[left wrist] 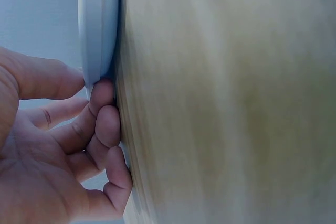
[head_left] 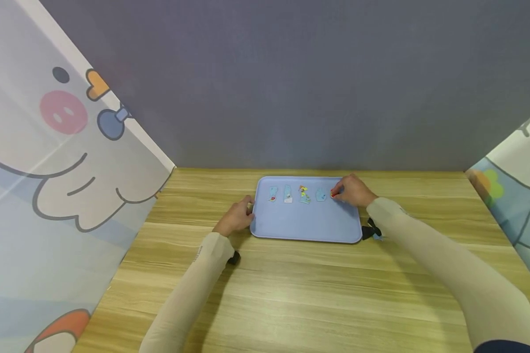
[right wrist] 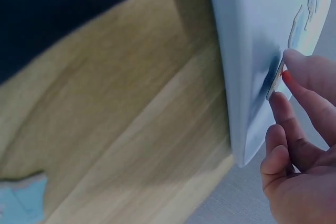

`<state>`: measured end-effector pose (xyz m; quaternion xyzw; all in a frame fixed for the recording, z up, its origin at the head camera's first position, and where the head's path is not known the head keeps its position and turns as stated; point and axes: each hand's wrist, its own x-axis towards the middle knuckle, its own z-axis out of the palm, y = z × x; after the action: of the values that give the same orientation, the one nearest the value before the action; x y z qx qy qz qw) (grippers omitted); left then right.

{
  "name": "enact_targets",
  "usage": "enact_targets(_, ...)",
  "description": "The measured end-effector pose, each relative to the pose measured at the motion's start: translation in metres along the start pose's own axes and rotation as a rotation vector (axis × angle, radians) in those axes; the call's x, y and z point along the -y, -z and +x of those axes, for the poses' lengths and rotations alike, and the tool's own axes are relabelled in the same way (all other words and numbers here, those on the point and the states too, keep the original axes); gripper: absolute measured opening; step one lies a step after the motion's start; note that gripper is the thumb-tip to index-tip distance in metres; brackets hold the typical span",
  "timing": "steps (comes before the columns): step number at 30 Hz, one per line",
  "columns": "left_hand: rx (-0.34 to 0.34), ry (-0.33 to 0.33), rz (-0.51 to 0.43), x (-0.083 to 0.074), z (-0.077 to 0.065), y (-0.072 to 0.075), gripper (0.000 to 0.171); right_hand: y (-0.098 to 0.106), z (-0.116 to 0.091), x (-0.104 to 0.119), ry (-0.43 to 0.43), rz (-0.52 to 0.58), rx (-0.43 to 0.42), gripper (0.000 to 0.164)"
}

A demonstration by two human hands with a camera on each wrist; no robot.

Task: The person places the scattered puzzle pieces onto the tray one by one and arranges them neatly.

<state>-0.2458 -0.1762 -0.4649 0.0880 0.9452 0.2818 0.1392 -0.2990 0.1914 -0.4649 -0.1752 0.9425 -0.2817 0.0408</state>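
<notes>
Between the thumb and fingers of the right hand (head_left: 352, 191), a small red-and-yellow cutout (head_left: 333, 193) is pinched at the fingertips, over the right end of the pale blue tray (head_left: 306, 225), toward its far edge. The right wrist view shows this piece nearly edge-on, just above the tray's surface or on it; I cannot tell which. To its left, on the tray, four other flat cutouts lie spaced in a row: a light blue one (head_left: 321, 194) nearest the fingers, then a multicoloured one, then two more mostly light blue ones. The left hand (head_left: 237, 215) grips the tray's left rim, thumb at the top and curled fingers against the edge. On the wooden table (head_left: 291, 294), another light blue piece (right wrist: 23, 203) lies just beyond the tray's near right corner
</notes>
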Motion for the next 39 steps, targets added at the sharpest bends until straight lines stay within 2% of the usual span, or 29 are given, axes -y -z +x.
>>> enact_targets(7,0.003,-0.003,-0.002,0.001,0.001,0.0,0.039,-0.002,0.0,-0.002,0.01,-0.006,-0.019,0.009)
enact_targets(15,0.005,0.007,0.0,0.0,0.001,-0.001,0.039,0.005,-0.012,-0.005,0.178,-0.052,-0.072,0.008)
enact_targets(26,0.003,0.003,-0.013,0.002,0.0,0.001,0.039,0.032,-0.038,-0.02,0.195,-0.055,-0.086,0.014)
enact_targets(36,0.006,0.004,-0.013,0.002,-0.001,0.002,0.038,0.041,-0.058,-0.025,0.142,-0.004,-0.06,0.019)
enact_targets(39,0.003,-0.003,-0.014,0.001,-0.001,0.001,0.038,0.043,-0.071,-0.028,0.142,0.0,-0.087,0.02)
